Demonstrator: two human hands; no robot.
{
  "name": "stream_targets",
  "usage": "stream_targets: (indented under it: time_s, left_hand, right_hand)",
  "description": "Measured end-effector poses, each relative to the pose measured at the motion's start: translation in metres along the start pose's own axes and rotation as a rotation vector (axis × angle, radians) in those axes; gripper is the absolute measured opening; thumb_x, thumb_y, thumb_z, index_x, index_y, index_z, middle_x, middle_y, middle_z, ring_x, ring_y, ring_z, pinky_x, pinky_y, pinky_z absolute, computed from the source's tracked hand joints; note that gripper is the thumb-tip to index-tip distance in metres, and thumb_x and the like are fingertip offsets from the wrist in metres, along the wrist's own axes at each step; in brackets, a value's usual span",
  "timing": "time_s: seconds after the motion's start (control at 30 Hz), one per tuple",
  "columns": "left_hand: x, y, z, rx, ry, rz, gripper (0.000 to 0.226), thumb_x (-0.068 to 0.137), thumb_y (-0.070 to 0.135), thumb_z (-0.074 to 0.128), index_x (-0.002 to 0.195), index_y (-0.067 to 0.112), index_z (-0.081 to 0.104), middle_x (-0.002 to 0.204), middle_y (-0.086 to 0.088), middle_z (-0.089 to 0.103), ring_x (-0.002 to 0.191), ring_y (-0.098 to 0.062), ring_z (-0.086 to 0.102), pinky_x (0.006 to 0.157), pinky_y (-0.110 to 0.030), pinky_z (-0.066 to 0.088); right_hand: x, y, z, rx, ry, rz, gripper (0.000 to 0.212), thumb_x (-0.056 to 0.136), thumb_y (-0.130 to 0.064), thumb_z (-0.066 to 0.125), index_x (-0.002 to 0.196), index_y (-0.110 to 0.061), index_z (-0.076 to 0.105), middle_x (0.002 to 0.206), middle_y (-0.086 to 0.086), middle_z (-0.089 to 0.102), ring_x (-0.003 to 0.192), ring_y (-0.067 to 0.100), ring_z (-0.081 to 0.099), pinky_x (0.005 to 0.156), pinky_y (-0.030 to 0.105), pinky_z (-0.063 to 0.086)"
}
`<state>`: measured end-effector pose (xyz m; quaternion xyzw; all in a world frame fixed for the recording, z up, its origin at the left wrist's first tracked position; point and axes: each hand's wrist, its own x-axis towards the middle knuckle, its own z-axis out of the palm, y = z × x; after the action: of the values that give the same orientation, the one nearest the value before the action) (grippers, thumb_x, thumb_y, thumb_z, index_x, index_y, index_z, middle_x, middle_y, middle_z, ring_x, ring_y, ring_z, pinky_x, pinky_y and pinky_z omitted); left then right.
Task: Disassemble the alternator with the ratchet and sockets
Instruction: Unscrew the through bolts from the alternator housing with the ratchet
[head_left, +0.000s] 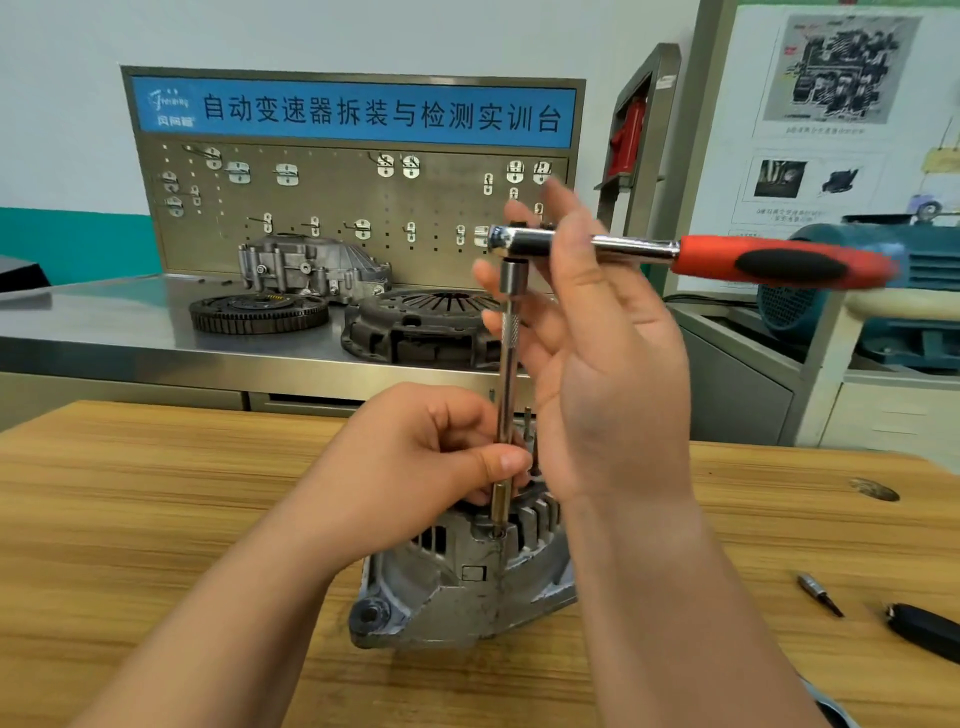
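A grey alternator (457, 582) stands on the wooden table (156, 493) in front of me. A ratchet (769, 260) with a red and black handle sits level above it, its chrome head joined to a long extension bar (508, 364) that runs straight down. A socket (500, 501) at the bar's lower end sits on a bolt at the top of the housing. My left hand (431, 457) pinches the lower bar just above the socket. My right hand (597, 353) is raised at the ratchet head, with fingers curled round the shaft near the head.
A small screwdriver bit (818, 592) and a black tool (930, 631) lie on the table at the right. Behind stands a steel bench (104, 322) with a flywheel (258, 310), a clutch cover (421, 327) and a gearbox housing (311, 267). A teal motor (883, 312) stands at the right.
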<state>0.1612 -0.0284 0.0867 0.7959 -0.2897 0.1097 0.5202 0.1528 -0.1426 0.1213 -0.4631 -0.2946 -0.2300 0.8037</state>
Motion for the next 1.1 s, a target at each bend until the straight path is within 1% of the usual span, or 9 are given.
stream_targets:
  time_s: [0.07, 0.17, 0.3, 0.37, 0.47, 0.6, 0.87, 1.0, 1.1]
  left_hand:
    - [0.0002, -0.0003, 0.0009, -0.002, 0.012, -0.004, 0.012, 0.071, 0.02, 0.071, 0.072, 0.008, 0.071, 0.067, -0.005, 0.072, 0.061, -0.015, 0.068, 0.06, -0.024, 0.057]
    - [0.0007, -0.0015, -0.0012, -0.011, -0.002, 0.022, 0.028, 0.077, 0.019, 0.069, 0.089, -0.006, 0.068, 0.078, -0.017, 0.073, 0.076, -0.031, 0.07, 0.072, -0.041, 0.059]
    - [-0.0022, 0.005, -0.0048, -0.069, -0.086, -0.004, 0.039, 0.081, 0.026, 0.065, 0.094, -0.011, 0.063, 0.087, -0.031, 0.067, 0.087, -0.048, 0.063, 0.08, -0.06, 0.05]
    - [-0.0025, 0.0052, -0.0054, -0.036, -0.086, -0.001, 0.034, 0.081, 0.025, 0.066, 0.088, -0.008, 0.064, 0.082, -0.025, 0.07, 0.084, -0.045, 0.065, 0.078, -0.057, 0.052]
    - [-0.0004, 0.0004, -0.0039, -0.007, -0.028, -0.01, 0.024, 0.079, 0.012, 0.067, 0.088, -0.01, 0.065, 0.08, -0.022, 0.071, 0.08, -0.039, 0.068, 0.077, -0.051, 0.056]
    - [0.0025, -0.0033, -0.001, 0.027, 0.007, -0.024, 0.008, 0.082, -0.002, 0.066, 0.089, -0.005, 0.068, 0.078, -0.019, 0.072, 0.077, -0.035, 0.069, 0.073, -0.045, 0.059]
    - [-0.0022, 0.0035, -0.0042, -0.06, -0.088, -0.028, 0.036, 0.08, 0.02, 0.062, 0.09, -0.015, 0.06, 0.082, -0.032, 0.066, 0.08, -0.043, 0.066, 0.076, -0.06, 0.051]
    - [0.0008, -0.0024, -0.0018, -0.007, -0.007, -0.045, 0.022, 0.083, 0.004, 0.065, 0.092, -0.016, 0.061, 0.084, -0.033, 0.066, 0.081, -0.043, 0.067, 0.075, -0.051, 0.056]
    - [0.0019, -0.0025, -0.0007, 0.051, 0.019, -0.024, 0.016, 0.08, 0.004, 0.068, 0.088, -0.009, 0.066, 0.08, -0.027, 0.069, 0.076, -0.038, 0.069, 0.073, -0.051, 0.056]
  right_hand:
    - [-0.0006, 0.0009, 0.0013, -0.023, -0.021, -0.068, 0.03, 0.089, -0.02, 0.058, 0.118, -0.023, 0.063, 0.125, -0.001, 0.066, 0.117, 0.023, 0.061, 0.104, 0.039, 0.046]
    - [-0.0017, 0.0024, 0.0043, 0.055, -0.078, -0.008, 0.028, 0.09, -0.024, 0.053, 0.116, -0.026, 0.063, 0.13, 0.0, 0.062, 0.112, 0.026, 0.064, 0.085, 0.026, 0.052]
    - [-0.0017, 0.0007, 0.0021, 0.174, -0.104, 0.163, 0.04, 0.089, -0.044, 0.046, 0.116, -0.018, 0.059, 0.101, 0.009, 0.074, 0.086, 0.025, 0.072, 0.077, 0.029, 0.058]
    - [-0.0009, -0.0004, 0.0014, 0.166, -0.079, 0.185, 0.046, 0.081, -0.047, 0.046, 0.112, -0.016, 0.06, 0.092, 0.005, 0.075, 0.074, 0.021, 0.071, 0.072, 0.028, 0.057]
    - [-0.0018, 0.0026, 0.0034, 0.094, -0.047, 0.113, 0.03, 0.086, -0.038, 0.058, 0.109, -0.02, 0.065, 0.093, -0.001, 0.074, 0.083, 0.02, 0.068, 0.066, 0.023, 0.052]
    - [-0.0037, 0.0057, 0.0058, 0.1, -0.072, 0.071, 0.026, 0.085, -0.026, 0.057, 0.108, -0.031, 0.066, 0.12, -0.004, 0.068, 0.091, 0.02, 0.068, 0.071, 0.024, 0.051]
    - [-0.0047, 0.0005, 0.0059, 0.165, -0.074, 0.14, 0.041, 0.083, -0.045, 0.051, 0.116, -0.023, 0.06, 0.113, 0.002, 0.071, 0.077, 0.019, 0.071, 0.066, 0.025, 0.054]
    - [-0.0047, 0.0039, 0.0082, 0.061, -0.085, 0.053, 0.028, 0.089, -0.03, 0.052, 0.114, -0.038, 0.061, 0.127, -0.008, 0.064, 0.092, 0.018, 0.07, 0.069, 0.021, 0.052]
    - [-0.0048, 0.0049, 0.0083, 0.068, -0.106, 0.058, 0.026, 0.093, -0.033, 0.047, 0.112, -0.036, 0.063, 0.126, -0.007, 0.064, 0.089, 0.021, 0.072, 0.07, 0.023, 0.052]
